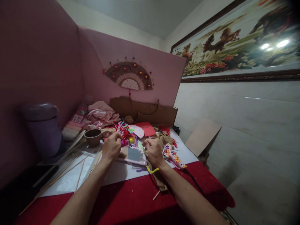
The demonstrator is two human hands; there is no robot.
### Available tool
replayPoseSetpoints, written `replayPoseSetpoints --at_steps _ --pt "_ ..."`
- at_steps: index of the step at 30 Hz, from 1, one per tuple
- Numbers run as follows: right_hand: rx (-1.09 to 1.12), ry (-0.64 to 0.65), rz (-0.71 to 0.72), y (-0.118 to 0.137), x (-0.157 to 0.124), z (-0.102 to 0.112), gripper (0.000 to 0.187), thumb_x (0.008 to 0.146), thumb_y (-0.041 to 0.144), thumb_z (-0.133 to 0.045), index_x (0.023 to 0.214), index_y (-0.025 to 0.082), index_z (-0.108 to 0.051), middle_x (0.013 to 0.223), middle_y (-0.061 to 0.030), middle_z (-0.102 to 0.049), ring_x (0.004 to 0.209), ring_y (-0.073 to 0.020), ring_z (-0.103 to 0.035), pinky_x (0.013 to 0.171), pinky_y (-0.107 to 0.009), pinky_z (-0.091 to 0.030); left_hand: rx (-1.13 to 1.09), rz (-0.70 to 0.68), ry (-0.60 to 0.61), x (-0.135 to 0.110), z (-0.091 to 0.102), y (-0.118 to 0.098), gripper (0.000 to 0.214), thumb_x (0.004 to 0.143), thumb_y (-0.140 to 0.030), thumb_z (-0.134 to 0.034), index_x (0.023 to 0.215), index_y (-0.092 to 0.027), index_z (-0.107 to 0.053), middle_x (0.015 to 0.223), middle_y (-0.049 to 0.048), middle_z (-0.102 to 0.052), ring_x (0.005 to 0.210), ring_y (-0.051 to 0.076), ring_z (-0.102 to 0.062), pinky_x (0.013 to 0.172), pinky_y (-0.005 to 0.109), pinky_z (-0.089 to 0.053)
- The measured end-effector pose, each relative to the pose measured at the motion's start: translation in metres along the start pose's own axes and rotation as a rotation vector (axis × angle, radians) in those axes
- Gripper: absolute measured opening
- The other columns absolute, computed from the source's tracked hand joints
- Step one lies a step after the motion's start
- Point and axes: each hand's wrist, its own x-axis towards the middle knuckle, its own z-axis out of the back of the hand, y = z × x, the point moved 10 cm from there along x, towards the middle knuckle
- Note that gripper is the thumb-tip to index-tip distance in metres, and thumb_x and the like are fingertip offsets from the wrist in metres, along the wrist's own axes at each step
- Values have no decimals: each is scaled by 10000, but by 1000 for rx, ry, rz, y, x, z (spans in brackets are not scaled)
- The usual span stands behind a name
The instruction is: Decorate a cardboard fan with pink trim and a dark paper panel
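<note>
In the head view, the left hand (112, 147) and right hand (153, 152) are apart, curled, their hold unclear, at the pale-edged panel (134, 154) right of the brown cup (93, 139). Fine edge work seems underway; the next move likely calls for steadying the panel.

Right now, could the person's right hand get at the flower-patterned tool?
Probably yes: the flower-patterned tool lies just right of the right hand, with nothing visible blocking the way, though that hand looks curled, perhaps busy.
</note>
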Motion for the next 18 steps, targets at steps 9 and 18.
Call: replayPoseSetpoints --at_steps 9,18 --pt "-76 213 -5 -3 -9 -27 269 640 290 -713 879 201 -628 774 -13 -574 730 -171 -486 697 -295 -334 -149 21 -36 0 0 4 248 760 -260 -392 738 -221 -636 707 36 -675 677 207 -605 588 264 -398" --pt "290 218 -189 -21 -2 -32 227 637 287 -663 827 182 -596 659 28 -556 572 -120 -490 534 -234 -381 -258 15 -116 -3 6 2 259 809 -281 -395 759 -202 -637 591 27 -613 578 185 -562 543 260 -353"
